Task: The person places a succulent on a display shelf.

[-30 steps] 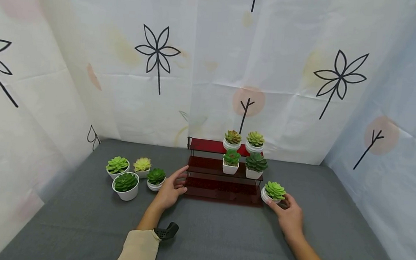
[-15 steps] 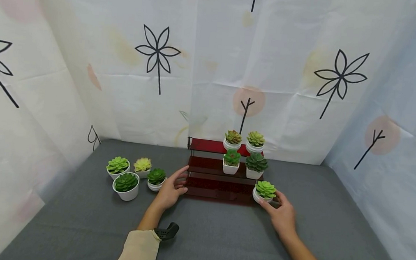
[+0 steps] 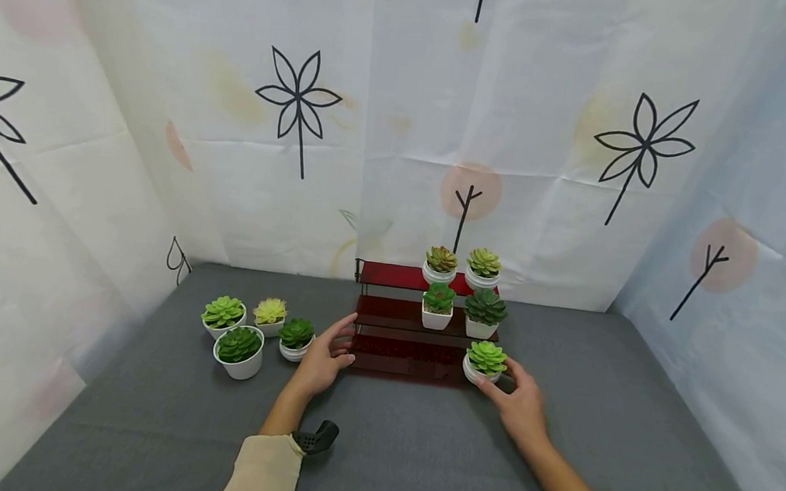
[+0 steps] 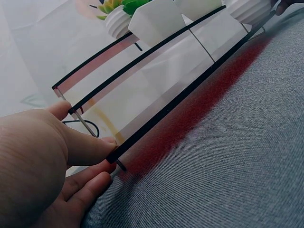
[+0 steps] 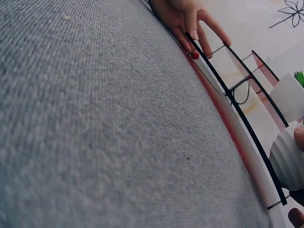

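A three-tier dark red display shelf (image 3: 390, 354) stands at the back of the table. My left hand (image 3: 320, 360) holds its left end; in the left wrist view the thumb (image 4: 92, 145) lies at the lowest tier's corner, with fingers below. My right hand (image 3: 522, 405) grips a light green potted succulent (image 3: 486, 360) by its ribbed white pot (image 5: 287, 159), at the right end of the lowest tier. Whether the pot rests on the tier is hard to tell. Two potted succulents (image 3: 437, 308) sit on the middle tier, and two more (image 3: 483, 269) on the top tier.
To the left of the shelf, several potted succulents (image 3: 239, 350) in white pots stand grouped on the grey tablecloth (image 3: 402, 457). The nearest one, a dark green succulent (image 3: 296, 337), is close beside my left hand. A patterned white curtain (image 3: 411, 122) hangs behind the table.
My right hand has moved left with the light green potted succulent, from beyond the shelf's right end to over the lowest tier's right end. My left hand has stayed at the shelf's left end.
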`<action>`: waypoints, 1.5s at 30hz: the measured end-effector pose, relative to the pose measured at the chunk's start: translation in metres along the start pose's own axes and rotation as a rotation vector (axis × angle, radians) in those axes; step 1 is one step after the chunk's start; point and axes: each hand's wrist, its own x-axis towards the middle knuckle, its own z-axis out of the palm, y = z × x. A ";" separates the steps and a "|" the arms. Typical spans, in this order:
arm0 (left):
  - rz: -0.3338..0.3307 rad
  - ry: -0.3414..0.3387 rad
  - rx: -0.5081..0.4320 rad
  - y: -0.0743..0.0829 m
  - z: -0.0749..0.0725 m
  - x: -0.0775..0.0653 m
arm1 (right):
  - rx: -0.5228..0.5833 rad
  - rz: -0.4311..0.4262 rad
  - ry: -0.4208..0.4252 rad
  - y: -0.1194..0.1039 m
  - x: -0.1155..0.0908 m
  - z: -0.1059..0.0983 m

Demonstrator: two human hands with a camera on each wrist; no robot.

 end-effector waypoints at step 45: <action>0.009 -0.004 0.011 -0.002 0.000 -0.002 | -0.155 -0.325 -0.056 0.016 0.018 -0.015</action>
